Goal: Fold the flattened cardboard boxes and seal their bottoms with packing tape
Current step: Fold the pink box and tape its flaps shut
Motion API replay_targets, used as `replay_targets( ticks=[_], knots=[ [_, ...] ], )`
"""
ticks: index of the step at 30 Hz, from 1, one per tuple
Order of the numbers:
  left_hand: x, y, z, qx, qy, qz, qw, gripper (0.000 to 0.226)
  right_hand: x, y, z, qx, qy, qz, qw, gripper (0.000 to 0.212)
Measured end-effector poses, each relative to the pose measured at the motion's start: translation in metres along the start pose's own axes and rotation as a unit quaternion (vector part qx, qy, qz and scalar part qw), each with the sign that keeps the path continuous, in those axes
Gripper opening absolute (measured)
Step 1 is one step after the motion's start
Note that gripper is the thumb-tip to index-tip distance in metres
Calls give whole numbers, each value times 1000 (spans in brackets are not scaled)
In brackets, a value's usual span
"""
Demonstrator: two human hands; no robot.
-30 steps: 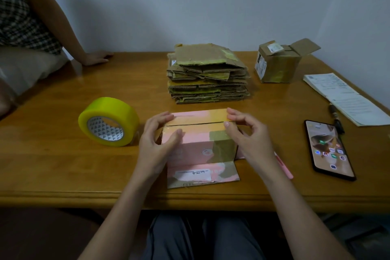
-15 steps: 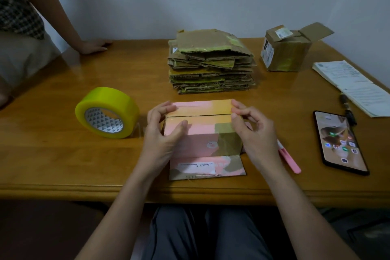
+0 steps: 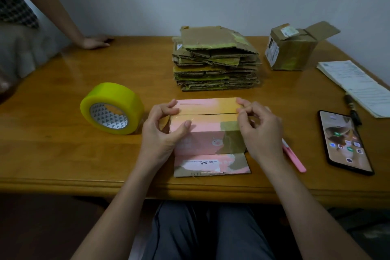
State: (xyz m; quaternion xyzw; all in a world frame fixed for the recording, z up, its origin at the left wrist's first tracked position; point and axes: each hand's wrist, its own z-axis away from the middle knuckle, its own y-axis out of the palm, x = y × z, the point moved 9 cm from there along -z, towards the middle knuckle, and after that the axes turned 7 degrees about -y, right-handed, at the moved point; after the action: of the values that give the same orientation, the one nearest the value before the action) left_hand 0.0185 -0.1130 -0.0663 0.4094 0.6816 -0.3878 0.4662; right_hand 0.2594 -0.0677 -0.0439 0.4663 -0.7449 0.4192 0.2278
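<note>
Unmoved: both hands [image 3: 162, 133] gripping pink box [image 3: 207, 135].

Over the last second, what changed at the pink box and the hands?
Little changed. Both hands stay on the pink box, holding its two top flaps closed: the left hand grips the left end, the right hand the right, fingers only slightly readjusted. The tape roll stays untouched on the table, and the flattened stack is unmoved.

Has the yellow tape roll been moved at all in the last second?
No. The tape roll sits at the same spot on the table, left of the pink box; only the head camera shifted.
</note>
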Motion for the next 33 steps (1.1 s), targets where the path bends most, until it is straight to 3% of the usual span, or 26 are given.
replay_targets(
  ticks=[6,9,14,17,21,25,28,33],
  knots=[
    [-16,0,6,12,4,-85,996,50,12,2,1,76,10,63,995,8],
    [-24,-9,12,22,33,-109,993,55,27,-5,-4,78,-9,111,991,21],
    [-43,-62,19,-129,96,-122,979,23,59,-7,-14,73,-50,173,981,24],
    [-42,-100,21,-223,103,-143,959,17,83,3,-17,63,-91,218,970,28],
    [-23,-134,20,-282,58,-179,941,27,125,33,-11,47,-149,156,975,23],
    [10,-154,6,-272,-18,-213,938,49,163,84,14,88,-184,10,979,25],
    [28,-166,-3,-257,-56,-189,946,61,166,133,33,160,-135,-57,976,38],
    [49,-168,-13,-210,-115,-109,965,50,125,197,44,264,-2,17,965,66]
  ],
)
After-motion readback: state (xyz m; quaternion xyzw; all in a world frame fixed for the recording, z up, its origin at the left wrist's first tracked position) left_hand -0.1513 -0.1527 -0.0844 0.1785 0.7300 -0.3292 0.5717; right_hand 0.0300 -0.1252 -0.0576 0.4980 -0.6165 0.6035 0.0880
